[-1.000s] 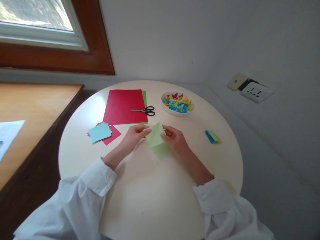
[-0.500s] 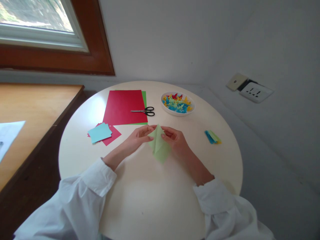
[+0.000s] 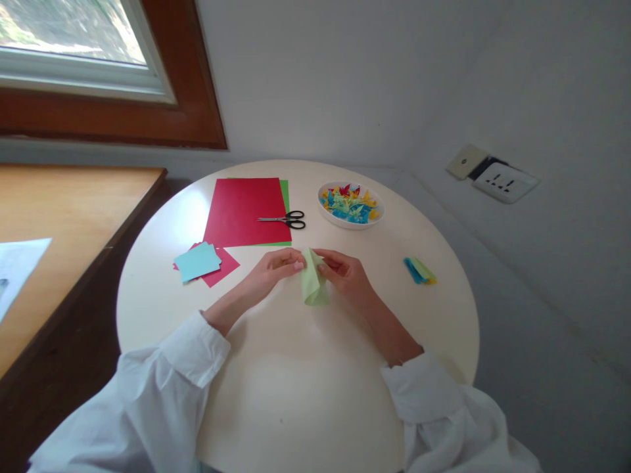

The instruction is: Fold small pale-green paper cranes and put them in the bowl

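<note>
Pinching folded pale green paper (image 3: 313, 284) over the middle of the round white desk (image 3: 280, 368).
Gripping its upper left side with the clamped fingers (image 3: 297, 266) of the left hand (image 3: 274, 269) and its upper right side with those of the right hand (image 3: 346, 270), likewise clamped. Holding its long axis roughly fore-and-aft, with the narrow top pointing away from the body and the wider, curled lower end facing toward it. Facing black-handled scissors (image 3: 288, 219) farther off, laid across the edge of a red sheet (image 3: 241, 205).
</note>
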{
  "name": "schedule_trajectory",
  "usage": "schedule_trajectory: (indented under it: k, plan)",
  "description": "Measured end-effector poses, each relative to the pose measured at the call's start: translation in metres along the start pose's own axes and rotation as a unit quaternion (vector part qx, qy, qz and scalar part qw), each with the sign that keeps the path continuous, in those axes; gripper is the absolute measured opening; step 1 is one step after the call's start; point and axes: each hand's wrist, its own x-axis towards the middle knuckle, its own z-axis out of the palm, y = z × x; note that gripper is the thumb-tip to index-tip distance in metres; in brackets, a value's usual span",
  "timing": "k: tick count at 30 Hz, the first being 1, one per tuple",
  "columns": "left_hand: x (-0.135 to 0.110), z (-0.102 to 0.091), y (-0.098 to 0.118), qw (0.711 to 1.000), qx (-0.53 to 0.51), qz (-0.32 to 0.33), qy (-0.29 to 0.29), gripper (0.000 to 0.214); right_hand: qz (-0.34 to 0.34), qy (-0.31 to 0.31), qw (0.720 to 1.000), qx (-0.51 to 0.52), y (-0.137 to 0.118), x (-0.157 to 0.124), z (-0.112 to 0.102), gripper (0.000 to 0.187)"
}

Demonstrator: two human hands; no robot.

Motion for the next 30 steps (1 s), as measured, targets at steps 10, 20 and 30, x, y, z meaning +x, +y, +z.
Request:
schedule_trajectory:
  k: [10,20,30]
  plan:
    - [0.004,-0.004,0.006,0.996,0.033,-0.012,0.078,0.025,-0.011,0.059,0.998,-0.031,-0.001,0.004,-0.006,0.035]
    - [0.006,-0.022,0.006,0.986,0.124,-0.033,0.110,0.029,0.012,0.135,0.989,-0.067,-0.004,0.005,-0.016,0.038]
    - [0.007,-0.027,-0.006,0.920,0.375,-0.011,0.112,0.018,-0.022,0.120,0.954,-0.275,0.009,0.006,-0.019,0.027]
